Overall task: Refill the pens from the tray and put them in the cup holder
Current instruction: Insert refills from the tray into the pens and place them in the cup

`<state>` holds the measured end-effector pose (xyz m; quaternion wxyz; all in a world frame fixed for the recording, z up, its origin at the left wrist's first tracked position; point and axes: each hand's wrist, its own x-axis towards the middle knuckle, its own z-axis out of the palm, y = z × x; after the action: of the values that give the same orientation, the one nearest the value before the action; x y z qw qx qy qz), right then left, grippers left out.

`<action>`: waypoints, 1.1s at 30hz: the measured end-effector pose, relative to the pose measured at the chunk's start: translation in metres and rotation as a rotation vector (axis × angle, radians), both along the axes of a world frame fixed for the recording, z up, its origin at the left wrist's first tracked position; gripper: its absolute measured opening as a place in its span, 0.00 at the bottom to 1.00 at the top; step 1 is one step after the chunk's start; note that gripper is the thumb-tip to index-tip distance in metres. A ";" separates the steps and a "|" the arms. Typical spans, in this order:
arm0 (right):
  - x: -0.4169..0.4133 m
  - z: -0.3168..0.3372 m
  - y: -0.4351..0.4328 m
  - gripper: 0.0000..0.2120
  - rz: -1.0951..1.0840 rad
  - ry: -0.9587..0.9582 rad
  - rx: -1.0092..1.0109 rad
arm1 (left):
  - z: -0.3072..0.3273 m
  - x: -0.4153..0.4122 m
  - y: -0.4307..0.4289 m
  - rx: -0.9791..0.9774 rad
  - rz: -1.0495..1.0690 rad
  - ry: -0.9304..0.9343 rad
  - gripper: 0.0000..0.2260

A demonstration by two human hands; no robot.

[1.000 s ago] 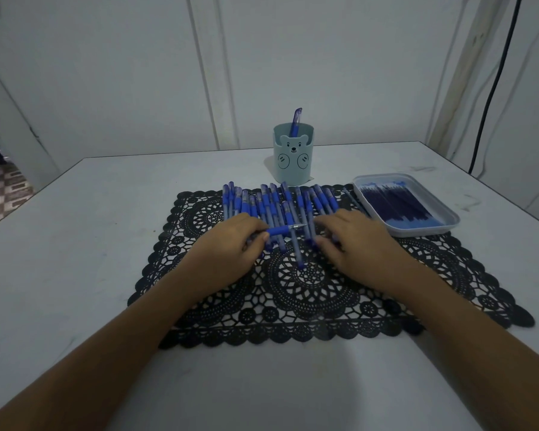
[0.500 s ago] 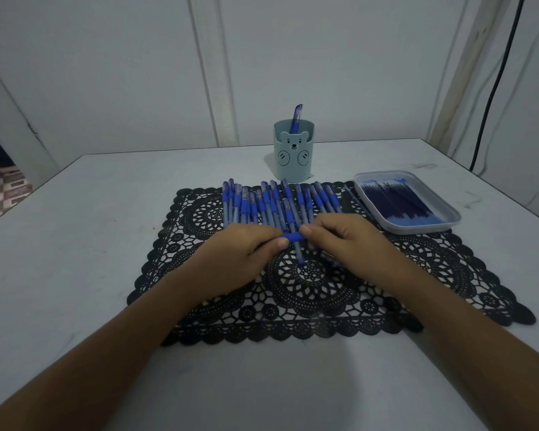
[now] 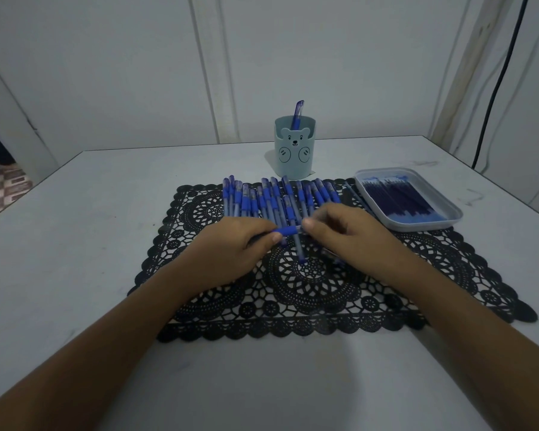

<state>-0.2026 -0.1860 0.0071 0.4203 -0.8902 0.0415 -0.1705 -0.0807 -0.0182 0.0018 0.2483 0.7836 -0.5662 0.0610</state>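
over the near ends of the pen row [image 3: 262, 197] on the black mat [image 3: 324, 293], one pen [image 3: 288, 230] sits crosswise, left hand [image 3: 231, 247] gripping its barrel and right hand [image 3: 343, 234] pinching the tip end, so the refill tray [image 3: 423, 226] is way closer to the right hand imo.

blue pens [image 3: 274, 194] lie in a row; tray [image 3: 423, 226] right, cup holder [image 3: 294, 163] behind.

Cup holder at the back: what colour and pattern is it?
Pale teal cup holder with a bear face; head view.
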 end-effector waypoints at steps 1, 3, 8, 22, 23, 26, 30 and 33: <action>0.000 0.000 0.000 0.11 -0.005 0.012 -0.025 | 0.000 -0.001 0.000 -0.002 -0.016 -0.024 0.20; -0.001 0.001 0.000 0.08 -0.005 0.022 -0.049 | -0.001 -0.002 0.000 -0.008 -0.038 -0.048 0.22; -0.001 0.002 0.002 0.06 -0.015 0.009 -0.017 | -0.001 0.000 0.001 0.009 -0.009 -0.031 0.24; 0.000 0.004 0.002 0.10 -0.012 0.100 -0.014 | -0.002 -0.001 0.002 0.018 -0.048 -0.080 0.23; 0.000 0.004 0.001 0.07 -0.004 0.083 0.009 | -0.002 0.000 0.001 0.025 -0.036 -0.053 0.22; 0.001 0.003 -0.001 0.06 -0.029 0.012 0.020 | -0.001 0.002 0.000 0.067 0.024 0.053 0.16; 0.002 0.004 -0.009 0.09 -0.096 -0.074 0.021 | 0.001 0.007 0.003 0.076 0.113 0.213 0.08; 0.000 0.004 -0.013 0.06 -0.096 0.008 -0.118 | -0.001 0.012 0.006 0.061 0.158 0.217 0.10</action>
<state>-0.2024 -0.1990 0.0113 0.3582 -0.9112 0.0758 -0.1891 -0.0687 -0.0123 0.0011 0.2788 0.8349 -0.4741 -0.0220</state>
